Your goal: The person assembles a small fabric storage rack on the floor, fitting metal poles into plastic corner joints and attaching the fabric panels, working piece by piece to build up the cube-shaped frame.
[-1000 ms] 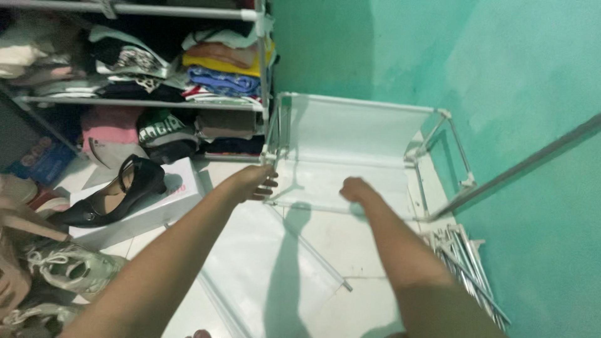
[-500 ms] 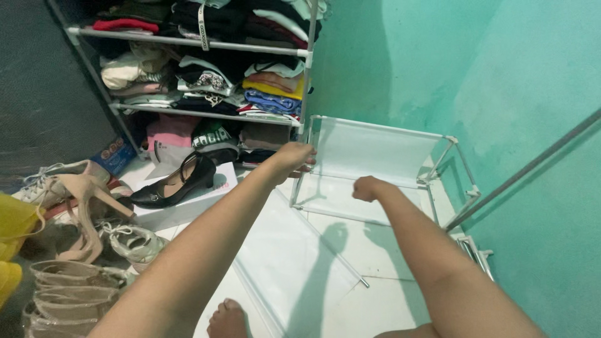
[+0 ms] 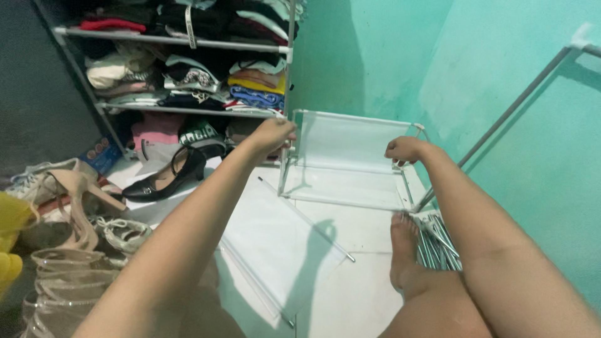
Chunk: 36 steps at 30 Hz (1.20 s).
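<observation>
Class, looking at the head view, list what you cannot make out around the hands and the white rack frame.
- Left hand: its fingers curl round the rack frame post, so the grip is hidden.
- Right hand: fingertips tucked behind the frame's far corner.
- Metal rods: partly covered by the foot and leg; count unclear.

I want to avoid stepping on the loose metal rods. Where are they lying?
In the head view, the metal rods lie bundled on the floor at right, beside the person's bare foot, just under the white shelf frame.
</observation>
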### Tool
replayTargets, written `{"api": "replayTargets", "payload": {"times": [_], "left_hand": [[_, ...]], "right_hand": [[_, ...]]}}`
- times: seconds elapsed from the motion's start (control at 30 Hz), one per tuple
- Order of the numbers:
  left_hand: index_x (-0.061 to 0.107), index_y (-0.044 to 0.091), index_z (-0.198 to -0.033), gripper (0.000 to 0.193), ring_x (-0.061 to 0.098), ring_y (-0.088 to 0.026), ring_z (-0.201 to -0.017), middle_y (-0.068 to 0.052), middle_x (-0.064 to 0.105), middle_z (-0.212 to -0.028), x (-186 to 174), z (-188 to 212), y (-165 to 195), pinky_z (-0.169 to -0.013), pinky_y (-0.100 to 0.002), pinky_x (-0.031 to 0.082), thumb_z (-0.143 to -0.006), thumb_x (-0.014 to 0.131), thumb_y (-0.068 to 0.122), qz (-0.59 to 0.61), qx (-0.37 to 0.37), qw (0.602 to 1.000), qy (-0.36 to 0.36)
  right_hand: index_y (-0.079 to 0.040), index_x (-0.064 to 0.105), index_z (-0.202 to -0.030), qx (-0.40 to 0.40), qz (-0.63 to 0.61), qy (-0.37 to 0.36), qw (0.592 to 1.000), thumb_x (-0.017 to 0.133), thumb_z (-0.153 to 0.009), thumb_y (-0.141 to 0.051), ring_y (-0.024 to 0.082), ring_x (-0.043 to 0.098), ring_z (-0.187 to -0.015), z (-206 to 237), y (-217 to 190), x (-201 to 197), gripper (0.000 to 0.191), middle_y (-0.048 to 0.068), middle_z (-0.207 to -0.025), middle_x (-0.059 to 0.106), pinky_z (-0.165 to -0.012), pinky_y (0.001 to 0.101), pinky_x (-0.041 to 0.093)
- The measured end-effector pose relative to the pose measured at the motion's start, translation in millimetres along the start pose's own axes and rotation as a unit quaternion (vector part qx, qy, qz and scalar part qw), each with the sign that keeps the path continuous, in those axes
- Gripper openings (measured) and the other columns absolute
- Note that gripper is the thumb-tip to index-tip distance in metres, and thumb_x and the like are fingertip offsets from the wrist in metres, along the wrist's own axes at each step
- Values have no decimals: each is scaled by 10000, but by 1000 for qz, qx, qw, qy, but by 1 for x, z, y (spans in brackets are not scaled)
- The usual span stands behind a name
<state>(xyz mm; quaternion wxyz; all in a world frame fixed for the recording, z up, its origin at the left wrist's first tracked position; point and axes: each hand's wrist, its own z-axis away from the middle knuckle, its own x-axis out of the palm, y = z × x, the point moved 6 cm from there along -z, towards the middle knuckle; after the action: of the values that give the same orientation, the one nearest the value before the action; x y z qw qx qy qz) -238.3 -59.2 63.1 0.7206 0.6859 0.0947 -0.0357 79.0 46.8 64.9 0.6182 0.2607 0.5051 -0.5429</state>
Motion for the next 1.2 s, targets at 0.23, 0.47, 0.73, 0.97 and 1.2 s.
{"api": "replayTargets", "payload": {"times": [0.23, 0.47, 0.73, 0.97, 1.2], "left_hand": [[654, 113, -1275, 423, 624, -154, -863, -27, 711, -1073, -29, 10, -83, -697, -325, 507, -947, 595, 373, -93, -88, 992, 6], [732, 60, -1149, 317, 675, -249, -1058, -107, 725, -1164, -56, -41, -189, -924, -358, 525, -862, 724, 195, -271, -89, 958, 29], [539, 172, -1404, 526, 600, -325, -1244, -152, 631, -1323, -38, -45, -322, -1042, -428, 489, -896, 601, 51, -481, -179, 845, -150], [457, 198, -1456, 586, 642, -383, -1112, -223, 649, -1164, 5, -80, -372, -971, -458, 508, -901, 628, 122, -293, -78, 953, -6], [614, 116, -1239, 246, 676, -393, -1001, -219, 701, -1028, 30, -88, -388, -884, -481, 520, -1017, 564, 208, -230, -109, 962, 103]], "right_hand": [[-129, 708, -1219, -57, -57, -18, 997, 608, -934, -361, 189, 777, -887, -60, -8, 28, 380, 62, -1088, 779, -737, 394, 590], [-113, 760, -1048, -193, 83, -9, 978, 661, -868, -251, 298, 719, -940, -143, -8, 117, 248, 120, -1057, 758, -844, 406, 563], [-143, 710, -1050, -179, 239, -118, 947, 527, -949, -171, 314, 675, -1066, -178, 15, 245, 211, 107, -1127, 711, -915, 449, 538], [-129, 573, -1338, -198, 148, 36, 968, 588, -853, -158, 367, 604, -1083, -186, 28, 298, 486, 168, -1278, 575, -846, 509, 505], [-124, 546, -1305, -87, 229, 17, 969, 527, -976, -79, 282, 579, -1121, -182, 32, 331, 332, 101, -1235, 558, -959, 472, 478]]}}
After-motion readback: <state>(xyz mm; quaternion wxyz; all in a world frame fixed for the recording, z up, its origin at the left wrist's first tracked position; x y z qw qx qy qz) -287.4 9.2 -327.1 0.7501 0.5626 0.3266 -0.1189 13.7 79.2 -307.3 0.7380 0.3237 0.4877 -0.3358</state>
